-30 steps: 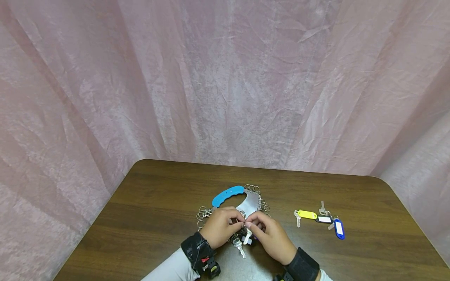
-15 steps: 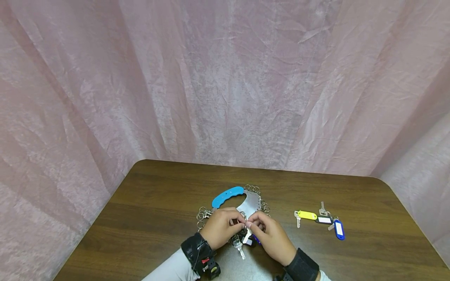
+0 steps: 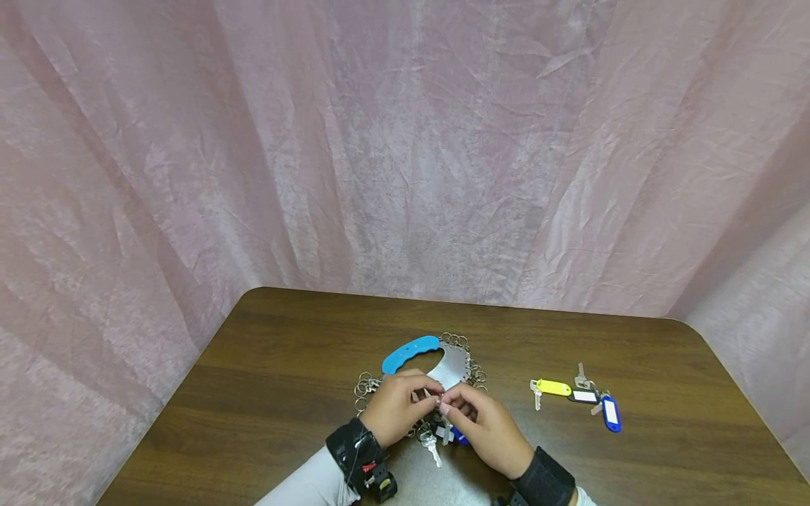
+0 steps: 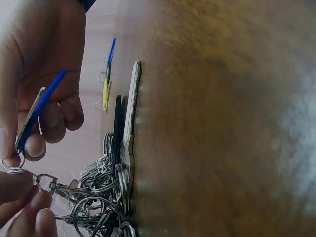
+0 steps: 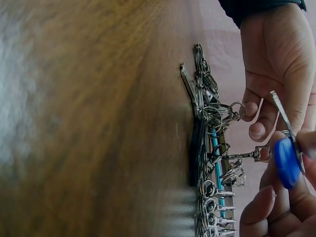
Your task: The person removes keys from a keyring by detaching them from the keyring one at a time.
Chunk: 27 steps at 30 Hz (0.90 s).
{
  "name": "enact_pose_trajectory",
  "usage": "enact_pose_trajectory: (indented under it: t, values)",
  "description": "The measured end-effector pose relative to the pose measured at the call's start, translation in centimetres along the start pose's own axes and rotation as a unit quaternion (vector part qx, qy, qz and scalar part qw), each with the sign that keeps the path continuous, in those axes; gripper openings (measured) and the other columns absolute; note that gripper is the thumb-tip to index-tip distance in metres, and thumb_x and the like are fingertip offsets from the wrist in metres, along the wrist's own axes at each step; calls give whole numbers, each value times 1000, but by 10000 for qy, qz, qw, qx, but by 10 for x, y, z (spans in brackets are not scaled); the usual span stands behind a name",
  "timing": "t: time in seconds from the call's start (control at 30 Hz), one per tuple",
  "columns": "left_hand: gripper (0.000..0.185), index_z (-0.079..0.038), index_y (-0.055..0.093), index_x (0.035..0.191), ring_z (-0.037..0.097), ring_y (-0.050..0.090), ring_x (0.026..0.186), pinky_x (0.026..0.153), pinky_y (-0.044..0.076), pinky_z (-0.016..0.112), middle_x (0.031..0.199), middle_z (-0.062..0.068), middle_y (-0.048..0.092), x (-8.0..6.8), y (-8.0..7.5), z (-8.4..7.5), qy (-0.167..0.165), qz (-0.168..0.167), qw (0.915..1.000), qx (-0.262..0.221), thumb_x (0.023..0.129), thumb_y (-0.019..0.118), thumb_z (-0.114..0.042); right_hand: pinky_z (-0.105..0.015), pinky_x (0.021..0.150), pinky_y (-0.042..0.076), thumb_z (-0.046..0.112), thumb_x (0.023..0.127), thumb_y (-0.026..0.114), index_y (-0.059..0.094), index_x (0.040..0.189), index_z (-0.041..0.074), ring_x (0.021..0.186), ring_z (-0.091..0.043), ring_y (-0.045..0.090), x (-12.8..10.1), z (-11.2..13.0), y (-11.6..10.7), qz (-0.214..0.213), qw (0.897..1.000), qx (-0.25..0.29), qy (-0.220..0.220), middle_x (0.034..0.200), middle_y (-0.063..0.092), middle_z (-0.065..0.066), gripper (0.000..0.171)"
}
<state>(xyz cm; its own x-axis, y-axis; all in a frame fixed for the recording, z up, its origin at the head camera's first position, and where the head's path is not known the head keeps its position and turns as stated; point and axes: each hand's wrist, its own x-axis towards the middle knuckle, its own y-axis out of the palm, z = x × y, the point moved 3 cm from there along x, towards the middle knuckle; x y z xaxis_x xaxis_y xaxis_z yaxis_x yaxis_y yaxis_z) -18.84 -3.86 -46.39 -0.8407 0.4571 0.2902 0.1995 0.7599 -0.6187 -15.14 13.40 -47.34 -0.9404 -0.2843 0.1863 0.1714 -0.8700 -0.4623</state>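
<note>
Low in the head view, both hands meet over a key organiser: a steel plate (image 3: 453,367) with a blue handle (image 3: 410,353), rimmed with several rings and snap clips (image 5: 212,123). My left hand (image 3: 432,398) pinches one snap clip (image 4: 51,185) that stands out from the plate. My right hand (image 3: 446,408) pinches a key with a blue tag (image 5: 286,163) and its small ring (image 4: 13,162), held right against the clip's end. The blue tag (image 3: 460,438) peeks out under my right fingers. A loose silver key (image 3: 432,447) lies on the wooden table (image 3: 285,365) below the hands.
On the table to the right lie a yellow tag (image 3: 553,386), a black tag (image 3: 583,396) and a second blue tag (image 3: 610,411), each with keys. Pink cloth (image 3: 405,154) hangs behind and beside the table.
My right hand has edged left and brought the tagged key's ring up to the clip that my left fingers hold. The hanging key is now mostly hidden under my fingers.
</note>
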Motion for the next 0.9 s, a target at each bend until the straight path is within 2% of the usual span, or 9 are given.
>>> enact_pose_trajectory:
  t: [0.27, 0.5, 0.9]
  values:
    - [10, -13, 79, 99, -1, 60, 79, 72, 53, 19, 91, -4, 71, 0, -1, 0, -180, 54, 9998, -78, 91, 73, -11, -23, 62, 52, 22, 99, 65, 67, 99, 13, 71, 0, 57, 0, 1, 1, 213, 9996, 0, -204, 86, 66, 2, 9]
    - [8, -16, 78, 93, -2, 59, 77, 70, 51, 17, 88, -5, 71, 0, -1, -2, -87, 58, 9999, -71, 90, 73, -10, -23, 63, 52, 21, 99, 64, 66, 100, 15, 72, -1, 57, -1, 2, 0, 91, 9996, -72, -260, 85, 65, 4, 7]
    - [6, -13, 77, 90, -2, 59, 77, 70, 51, 17, 90, -1, 72, -1, -1, -4, 219, 106, 9997, 103, 90, 73, -9, -22, 62, 50, 21, 99, 64, 66, 99, 15, 70, 0, 55, -1, 1, -1, -45, 9998, -51, -174, 82, 64, 3, 6]
